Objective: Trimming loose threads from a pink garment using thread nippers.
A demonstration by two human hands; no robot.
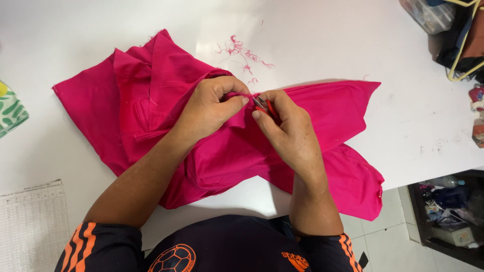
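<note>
We pinch pink fabric (237,151) seam taut in left hand (214,108) so right hand (287,128), gripping red snips (264,106), reaches stitches; thread scraps (242,53) lie aside on surface (327,40)

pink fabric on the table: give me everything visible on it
The pink fabric is a bright magenta woven piece, crumpled and folded over itself, with raw fraying edges. It lies on the white table, one corner hanging over the near edge. The left hand pinches a fold at its middle; the right hand holds a small red-handled cutting tool there. Loose pink threads lie beyond.
</note>
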